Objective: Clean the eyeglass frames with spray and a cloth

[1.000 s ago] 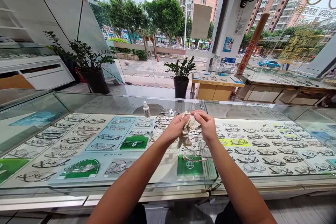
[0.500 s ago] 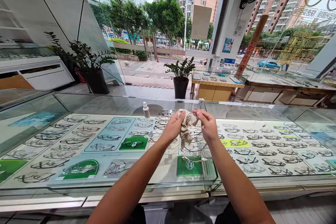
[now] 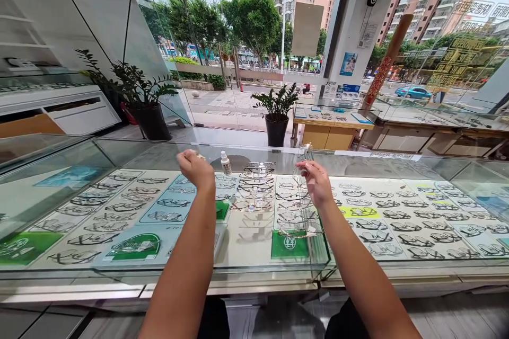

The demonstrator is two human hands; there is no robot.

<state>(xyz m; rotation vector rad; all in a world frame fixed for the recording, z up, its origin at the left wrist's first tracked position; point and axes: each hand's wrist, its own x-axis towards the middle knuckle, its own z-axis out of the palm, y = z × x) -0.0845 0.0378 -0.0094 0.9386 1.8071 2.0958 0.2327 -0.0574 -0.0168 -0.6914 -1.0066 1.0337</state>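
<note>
My left hand (image 3: 195, 167) is closed at the left, above the glass counter and near a small white bottle (image 3: 225, 163). A bit of pale cloth (image 3: 201, 157) shows past its fingers; the rest is hidden behind the hand. Between the thumb and fingers of my right hand (image 3: 318, 183) is a thin-framed pair of eyeglasses (image 3: 301, 168), hard to make out against the glass. Below and between the hands, several eyeglasses (image 3: 256, 188) stand in a row on the counter top.
Under the glass counter (image 3: 254, 274) lie many rows of frames, with a green card (image 3: 289, 244) near the front. Beyond the counter stand a potted plant (image 3: 276, 116), a larger one (image 3: 149, 111) at left, and a wooden display table (image 3: 332, 130).
My left hand has moved left with the cloth, away from the eyeglasses. My right hand still holds the eyeglasses at nearly the same spot. The view has shifted slightly.
</note>
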